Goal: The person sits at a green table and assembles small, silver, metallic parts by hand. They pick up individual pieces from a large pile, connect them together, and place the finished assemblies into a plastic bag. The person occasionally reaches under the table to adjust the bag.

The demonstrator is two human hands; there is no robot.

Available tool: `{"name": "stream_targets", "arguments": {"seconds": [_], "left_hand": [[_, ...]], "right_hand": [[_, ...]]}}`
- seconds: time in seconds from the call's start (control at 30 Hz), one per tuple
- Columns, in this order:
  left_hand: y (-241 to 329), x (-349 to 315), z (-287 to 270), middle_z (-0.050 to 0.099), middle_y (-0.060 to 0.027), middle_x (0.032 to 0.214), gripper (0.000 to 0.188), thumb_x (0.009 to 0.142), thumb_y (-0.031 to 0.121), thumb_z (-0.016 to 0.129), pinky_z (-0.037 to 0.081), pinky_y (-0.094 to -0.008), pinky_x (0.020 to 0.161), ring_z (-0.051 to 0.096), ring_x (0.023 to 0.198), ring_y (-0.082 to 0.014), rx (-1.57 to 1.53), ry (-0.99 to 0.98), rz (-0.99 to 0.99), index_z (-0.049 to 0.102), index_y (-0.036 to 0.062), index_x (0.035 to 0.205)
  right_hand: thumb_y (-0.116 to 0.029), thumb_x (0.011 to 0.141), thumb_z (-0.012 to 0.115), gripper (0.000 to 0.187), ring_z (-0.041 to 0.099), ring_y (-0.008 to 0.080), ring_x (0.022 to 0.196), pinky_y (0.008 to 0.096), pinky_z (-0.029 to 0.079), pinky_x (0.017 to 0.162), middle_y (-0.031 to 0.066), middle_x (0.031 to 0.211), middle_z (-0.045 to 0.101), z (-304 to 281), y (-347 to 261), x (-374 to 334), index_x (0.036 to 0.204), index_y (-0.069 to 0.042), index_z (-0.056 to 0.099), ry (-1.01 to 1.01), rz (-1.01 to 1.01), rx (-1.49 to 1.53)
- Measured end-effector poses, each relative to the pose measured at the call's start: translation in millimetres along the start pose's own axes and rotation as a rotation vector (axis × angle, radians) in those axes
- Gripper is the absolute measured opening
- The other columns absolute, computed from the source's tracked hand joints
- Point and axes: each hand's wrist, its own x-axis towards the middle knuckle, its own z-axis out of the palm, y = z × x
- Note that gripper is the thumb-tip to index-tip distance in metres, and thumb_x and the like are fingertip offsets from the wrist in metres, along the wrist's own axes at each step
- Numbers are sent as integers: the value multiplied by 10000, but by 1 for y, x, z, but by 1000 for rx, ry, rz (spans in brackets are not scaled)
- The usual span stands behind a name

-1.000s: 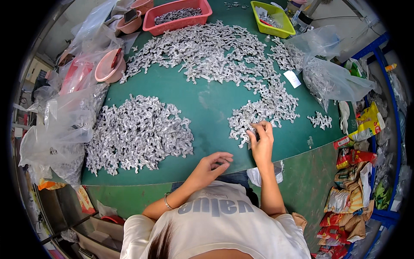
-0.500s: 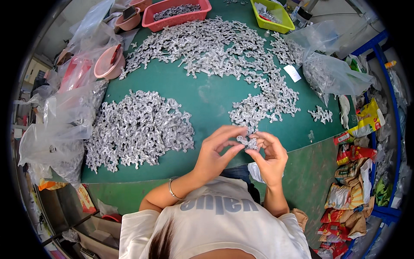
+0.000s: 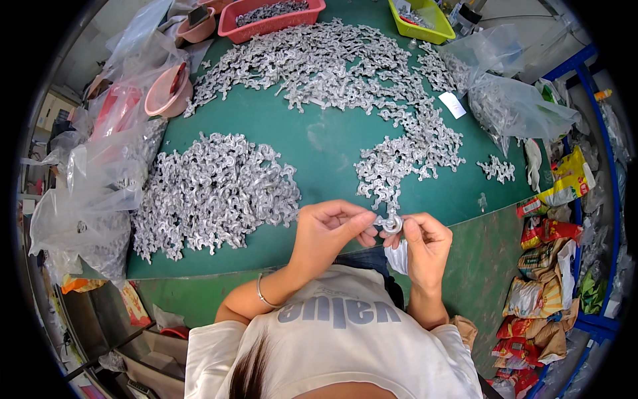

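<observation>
Between my hands, just off the table's near edge, is a small silver-grey metal part (image 3: pixel 393 225) with a curved, hook-like shape. My left hand (image 3: pixel 332 228) pinches one end of it between thumb and fingers. On its other side my right hand (image 3: pixel 426 243) is closed, with thumb and fingertips on the part. Just beyond the hands, a narrow tail of similar parts runs into a loose heap (image 3: pixel 415 154). A thick mound of these parts (image 3: pixel 216 193) lies to the left of my left hand.
Across the green table (image 3: pixel 319 143) a wide heap (image 3: pixel 325 63) of parts spreads at the back. Behind it stand a red tray (image 3: pixel 229 25) and a yellow-green tray (image 3: pixel 448 31). Filled plastic bags (image 3: pixel 100 219) line the left, near a pink bowl (image 3: pixel 158 100). Another bag (image 3: pixel 512 110) lies right.
Both hands have come slightly nearer to my body. The part between them has turned, showing its curved end, and my left fingers have closed into a tighter pinch.
</observation>
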Motion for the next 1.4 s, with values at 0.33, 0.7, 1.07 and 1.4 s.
{"name": "stream_targets", "arguments": {"seconds": [0.33, 0.7, 1.07, 1.4], "left_hand": [[0, -1, -1, 614, -96, 693, 169, 829, 143, 583, 472, -237, 500, 571, 546, -122, -162, -45, -179, 594, -26, 837], [-4, -2, -4, 626, -134, 740, 140, 816, 86, 593, 499, -248, 560, 607, 609, -152, -164, -114, -171, 580, -39, 878], [0, -6, 1, 620, -156, 743, 93, 800, -6, 568, 531, -294, 593, 630, 644, -210, -173, -220, -198, 519, -19, 878], [-15, 1, -1, 598, -148, 912, 283, 770, 10, 618, 502, -278, 699, 615, 793, -206, -157, -167, -100, 472, -20, 1010]], "right_hand": [[-132, 872, 510, 199, 545, 144, 495, 285, 492, 547, 78, 602, 556, 3, -2, 1, 778, 38, 551, 21, 111, 174], [-157, 873, 521, 214, 545, 135, 502, 244, 455, 479, 95, 662, 579, 2, 1, 0, 797, 42, 540, 42, 68, 162], [-141, 883, 494, 203, 551, 128, 521, 219, 410, 420, 105, 663, 588, 1, 1, 2, 767, 23, 524, 15, 88, 235], [-163, 891, 451, 231, 573, 187, 644, 248, 444, 477, 165, 801, 578, -8, 11, 13, 734, -1, 500, 83, 39, 356]]}}
